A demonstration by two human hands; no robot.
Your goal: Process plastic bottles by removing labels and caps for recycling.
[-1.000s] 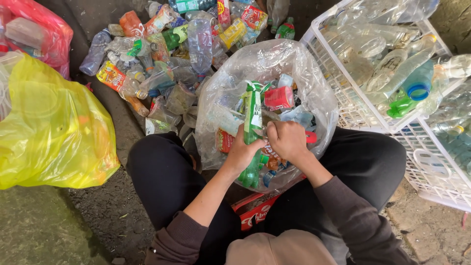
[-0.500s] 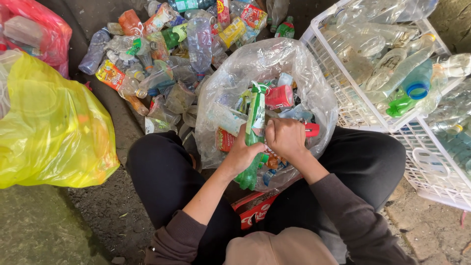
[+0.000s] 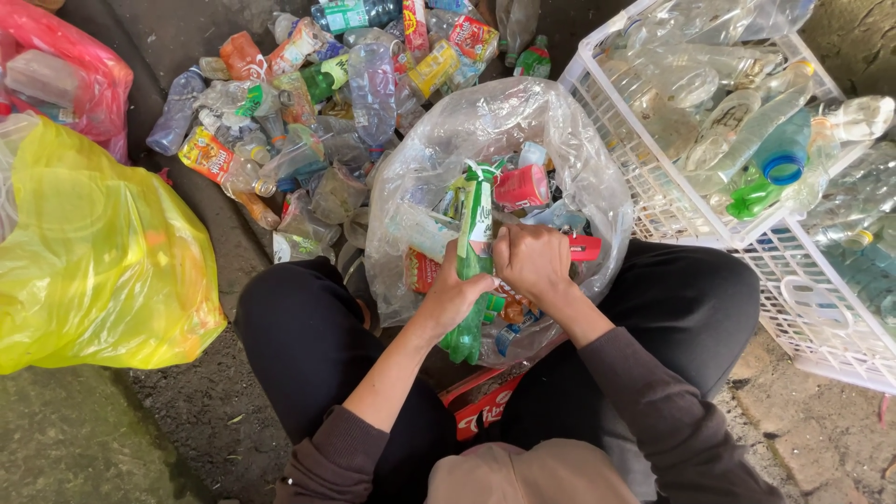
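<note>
Soft even daylight, sharp, faint shadows

An outdoor sorting spot for recyclable plastic, set on rough ground (image 3: 177, 420). A heap of crushed plastic bottles (image 3: 317, 103) lies ahead of the left hand (image 3: 455, 297), white plastic crates (image 3: 747, 168) full of clear bottles stand to the right, and a stuffed yellow bag (image 3: 93, 252) and red bag (image 3: 65, 75) sit to the left.

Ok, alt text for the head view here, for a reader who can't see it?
Seen from above, a seated person's left hand and right hand grip a green plastic bottle over a clear bag of labels. A yellow bag, loose bottles and white crates surround them.
</note>
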